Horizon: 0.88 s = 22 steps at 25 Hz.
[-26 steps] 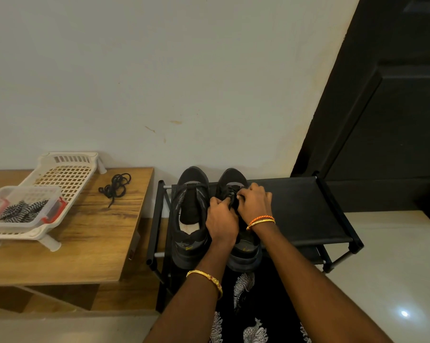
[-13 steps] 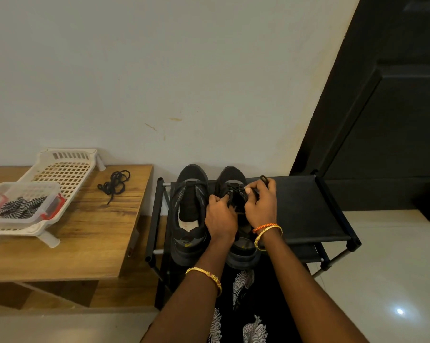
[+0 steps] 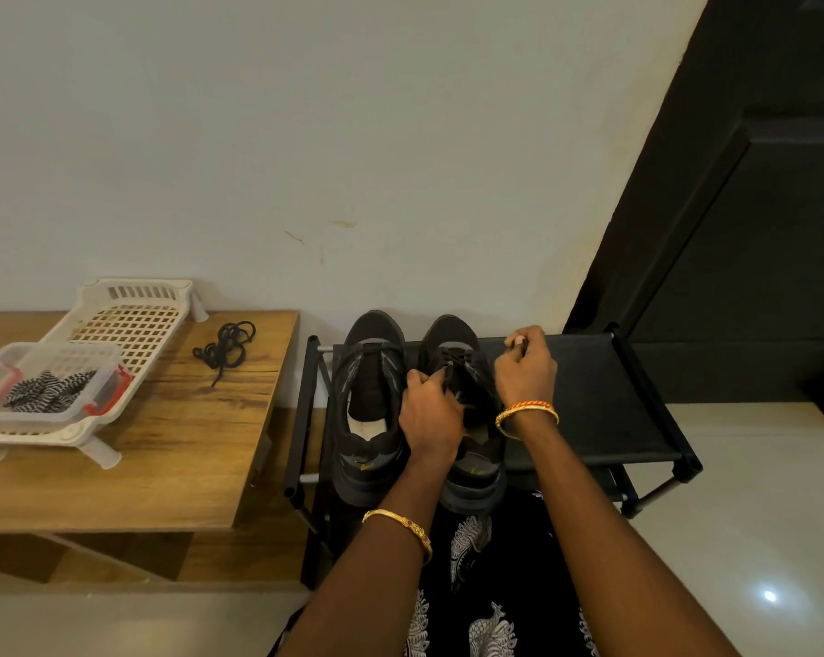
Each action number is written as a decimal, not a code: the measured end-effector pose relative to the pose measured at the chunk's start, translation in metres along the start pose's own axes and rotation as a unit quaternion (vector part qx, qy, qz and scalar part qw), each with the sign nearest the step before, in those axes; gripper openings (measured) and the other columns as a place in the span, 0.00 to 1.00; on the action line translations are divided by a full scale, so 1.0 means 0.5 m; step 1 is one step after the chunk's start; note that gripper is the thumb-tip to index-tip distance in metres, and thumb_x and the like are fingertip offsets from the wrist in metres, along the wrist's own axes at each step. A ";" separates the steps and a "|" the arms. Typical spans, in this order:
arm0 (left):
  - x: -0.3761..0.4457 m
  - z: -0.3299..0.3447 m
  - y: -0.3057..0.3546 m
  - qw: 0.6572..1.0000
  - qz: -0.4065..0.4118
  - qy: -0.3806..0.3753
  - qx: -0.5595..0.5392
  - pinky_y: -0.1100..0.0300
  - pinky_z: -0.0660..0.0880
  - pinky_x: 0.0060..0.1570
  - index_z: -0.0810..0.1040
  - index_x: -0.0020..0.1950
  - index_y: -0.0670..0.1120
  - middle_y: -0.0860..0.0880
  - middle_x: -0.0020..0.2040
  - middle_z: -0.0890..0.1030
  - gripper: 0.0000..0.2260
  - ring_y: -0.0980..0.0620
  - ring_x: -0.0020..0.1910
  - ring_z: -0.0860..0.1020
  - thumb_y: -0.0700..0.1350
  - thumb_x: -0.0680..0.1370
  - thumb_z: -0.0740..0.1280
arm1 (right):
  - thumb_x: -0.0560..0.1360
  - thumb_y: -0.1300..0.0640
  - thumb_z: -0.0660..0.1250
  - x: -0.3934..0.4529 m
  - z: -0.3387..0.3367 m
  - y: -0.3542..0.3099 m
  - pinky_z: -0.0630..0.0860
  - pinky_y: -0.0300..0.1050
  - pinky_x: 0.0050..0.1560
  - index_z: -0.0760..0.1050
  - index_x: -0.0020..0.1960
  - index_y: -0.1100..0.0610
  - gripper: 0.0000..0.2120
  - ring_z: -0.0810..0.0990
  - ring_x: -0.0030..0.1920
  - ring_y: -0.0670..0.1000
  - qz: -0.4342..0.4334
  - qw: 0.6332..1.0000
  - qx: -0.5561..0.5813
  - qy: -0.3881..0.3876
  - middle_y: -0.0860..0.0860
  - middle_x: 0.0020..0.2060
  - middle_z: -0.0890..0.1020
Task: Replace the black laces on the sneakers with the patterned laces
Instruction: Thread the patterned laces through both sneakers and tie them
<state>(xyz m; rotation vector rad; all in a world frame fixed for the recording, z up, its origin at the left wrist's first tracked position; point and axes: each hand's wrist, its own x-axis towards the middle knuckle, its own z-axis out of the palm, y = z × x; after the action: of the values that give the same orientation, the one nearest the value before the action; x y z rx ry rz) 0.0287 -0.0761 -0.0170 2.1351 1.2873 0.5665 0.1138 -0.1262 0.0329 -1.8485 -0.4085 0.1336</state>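
Two black sneakers stand side by side on a black shoe rack [image 3: 604, 410]. The left sneaker [image 3: 370, 395] has no lace and shows its open tongue. The right sneaker [image 3: 462, 358] still carries a black lace. My left hand [image 3: 426, 412] grips the right sneaker at its lacing. My right hand [image 3: 524, 367] pinches the black lace and holds it out to the right of the shoe. A loose black lace [image 3: 225, 348] lies on the wooden table [image 3: 173, 448]. The patterned black-and-white laces [image 3: 50, 391] lie in a clear box.
A white plastic basket tray [image 3: 130, 320] stands on the table's left side, with the clear red-clipped box [image 3: 45, 386] set on it. A dark door [image 3: 756, 230] stands at the right. Pale tiled floor [image 3: 756, 538] lies at the lower right.
My right hand has moved right and up, away from the right sneaker, drawing the black lace out. My left hand stayed on the shoe.
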 end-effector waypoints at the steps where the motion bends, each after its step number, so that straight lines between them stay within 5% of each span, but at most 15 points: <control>1: -0.001 0.001 -0.001 1.000 -0.002 -0.001 -0.002 0.54 0.76 0.49 0.77 0.63 0.47 0.46 0.58 0.72 0.13 0.46 0.52 0.76 0.42 0.80 0.61 | 0.76 0.70 0.55 0.015 -0.013 0.001 0.69 0.43 0.38 0.72 0.48 0.64 0.08 0.72 0.37 0.52 0.007 1.000 -0.009 0.004 0.57 0.40 0.76; 4: -0.003 -0.001 0.000 1.000 -0.003 -0.001 0.000 0.54 0.75 0.50 0.77 0.63 0.47 0.46 0.58 0.72 0.13 0.46 0.53 0.76 0.42 0.80 0.61 | 0.78 0.59 0.62 0.070 -0.038 0.018 0.73 0.47 0.52 0.69 0.62 0.59 0.13 0.76 0.52 0.57 0.058 0.989 -0.101 -0.092 0.61 0.56 0.77; 6: -0.002 -0.002 0.002 1.000 -0.003 0.000 0.001 0.55 0.75 0.49 0.77 0.63 0.47 0.46 0.58 0.72 0.13 0.46 0.53 0.76 0.42 0.80 0.61 | 0.74 0.49 0.67 0.083 -0.050 0.027 0.67 0.60 0.65 0.62 0.71 0.51 0.28 0.69 0.65 0.63 0.097 0.954 -0.224 -0.172 0.61 0.68 0.68; 8: -0.001 0.001 0.000 1.000 0.002 -0.001 0.001 0.57 0.74 0.48 0.77 0.63 0.47 0.46 0.58 0.72 0.12 0.47 0.52 0.76 0.43 0.80 0.61 | 0.71 0.43 0.68 0.058 -0.041 0.033 0.61 0.62 0.69 0.58 0.73 0.49 0.35 0.62 0.70 0.64 0.086 0.934 -0.289 -0.191 0.60 0.73 0.60; 14: 0.002 0.005 -0.006 1.000 0.009 -0.003 0.013 0.55 0.73 0.44 0.77 0.61 0.46 0.45 0.56 0.73 0.12 0.46 0.50 0.76 0.45 0.81 0.60 | 0.77 0.54 0.63 -0.040 0.039 0.055 0.74 0.52 0.54 0.75 0.60 0.58 0.14 0.73 0.59 0.58 -0.071 0.923 -0.349 -0.146 0.56 0.57 0.74; 22: 0.003 -0.006 -0.004 0.994 0.068 -0.003 0.091 0.57 0.75 0.43 0.73 0.64 0.44 0.46 0.61 0.71 0.12 0.48 0.52 0.76 0.43 0.81 0.61 | 0.78 0.56 0.61 -0.014 0.055 0.080 0.76 0.51 0.47 0.78 0.47 0.61 0.10 0.78 0.48 0.59 0.087 0.982 -0.155 -0.062 0.59 0.46 0.80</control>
<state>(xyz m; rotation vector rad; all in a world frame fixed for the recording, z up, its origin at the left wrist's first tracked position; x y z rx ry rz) 0.0265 -0.0733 -0.0160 2.3868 1.2374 0.5158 0.1079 -0.1144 -0.0143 -2.1897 -0.3697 0.3210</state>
